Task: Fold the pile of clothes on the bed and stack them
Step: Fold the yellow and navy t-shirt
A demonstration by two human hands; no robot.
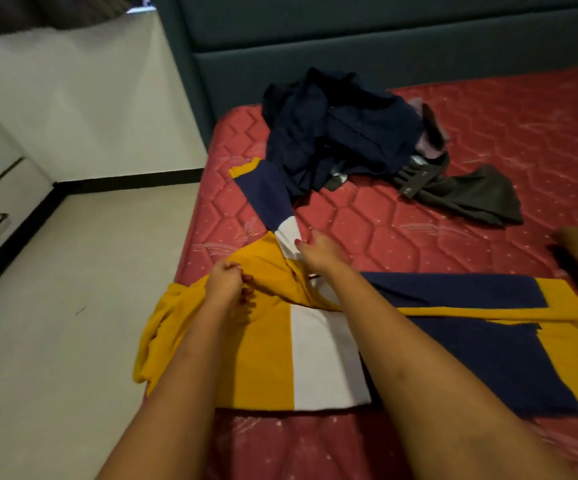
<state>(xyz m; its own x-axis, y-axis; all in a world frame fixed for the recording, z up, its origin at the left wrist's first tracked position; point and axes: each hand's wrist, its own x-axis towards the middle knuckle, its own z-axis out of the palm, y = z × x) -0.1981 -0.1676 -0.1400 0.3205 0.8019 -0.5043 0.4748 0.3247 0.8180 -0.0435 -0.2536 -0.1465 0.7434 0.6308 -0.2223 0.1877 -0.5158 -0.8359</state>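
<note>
sweater half spread at the near edge of the mattress, both hands on it.
soft, floppy knit, probably light and apt to slide; best taken at shoulder and sleeve. left hand bunched the yellow shoulder in a curled grip; right hand lay on the sleeve's white band, pinching or pressing i could not tell. dark pile behind lay tangled, its pieces hard to separate.

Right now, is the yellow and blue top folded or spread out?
Mostly spread out: the top lies flat on the mattress, one sleeve stretched toward the pile.
</note>
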